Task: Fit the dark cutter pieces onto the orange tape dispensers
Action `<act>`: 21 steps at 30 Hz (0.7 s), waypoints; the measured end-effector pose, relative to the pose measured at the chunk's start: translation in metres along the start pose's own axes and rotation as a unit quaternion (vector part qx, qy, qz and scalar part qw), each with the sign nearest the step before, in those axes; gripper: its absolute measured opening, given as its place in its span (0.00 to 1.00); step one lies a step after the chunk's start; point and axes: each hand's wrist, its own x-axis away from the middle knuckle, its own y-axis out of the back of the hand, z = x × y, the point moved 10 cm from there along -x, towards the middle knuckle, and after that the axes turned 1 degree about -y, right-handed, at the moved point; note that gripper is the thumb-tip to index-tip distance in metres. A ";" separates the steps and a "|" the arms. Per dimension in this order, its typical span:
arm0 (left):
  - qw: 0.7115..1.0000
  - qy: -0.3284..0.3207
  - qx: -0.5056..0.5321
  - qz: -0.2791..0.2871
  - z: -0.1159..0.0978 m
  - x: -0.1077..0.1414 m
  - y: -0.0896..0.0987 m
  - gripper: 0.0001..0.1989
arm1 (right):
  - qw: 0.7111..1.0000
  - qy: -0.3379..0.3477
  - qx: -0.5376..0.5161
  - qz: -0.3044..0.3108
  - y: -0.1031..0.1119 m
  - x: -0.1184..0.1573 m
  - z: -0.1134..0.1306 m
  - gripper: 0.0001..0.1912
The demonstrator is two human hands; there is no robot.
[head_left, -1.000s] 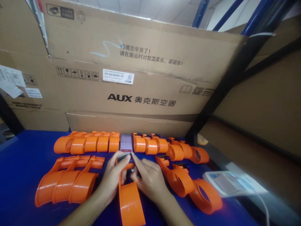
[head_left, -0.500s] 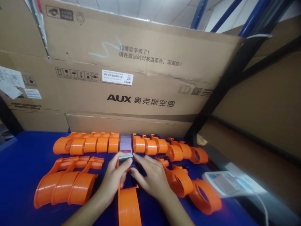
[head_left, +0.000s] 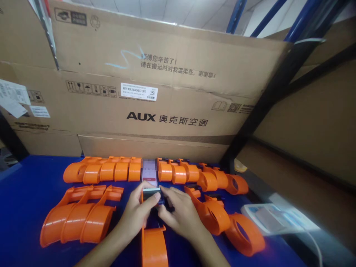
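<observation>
An orange plastic tape dispenser (head_left: 154, 246) points away from me, its round end near the bottom edge. At its far end sits a dark piece with a pale toothed edge (head_left: 151, 191). My left hand (head_left: 138, 208) is closed round that end, thumb pressed on the dark piece. My right hand (head_left: 179, 211) pinches the right side of the same end with bent fingers. Its fingertips partly hide the dark piece. Just beyond the hands lies a phone (head_left: 149, 174) with a lit screen.
Orange dispensers without visible dark heads (head_left: 79, 218) lie at left on the blue table (head_left: 19, 207). Others with dark heads (head_left: 215, 217) lie at right. A white device with a cable (head_left: 275, 218) is at far right. A large cardboard box (head_left: 167, 92) stands behind.
The dark toothed piece has tilted up, so its pale teeth show clearly above my left thumb. My right fingers have shifted slightly to the right. The dispensers lying around stay in place.
</observation>
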 end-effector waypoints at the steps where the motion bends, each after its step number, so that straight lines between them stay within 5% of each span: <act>1: 1.000 0.003 0.003 0.003 0.001 0.000 -0.001 0.14 | 1.000 0.003 0.000 0.001 -0.001 0.000 0.000 0.18; 21: 1.000 0.015 -0.003 0.026 0.007 -0.001 0.001 0.14 | 1.000 0.023 0.008 0.001 0.002 0.002 0.006 0.22</act>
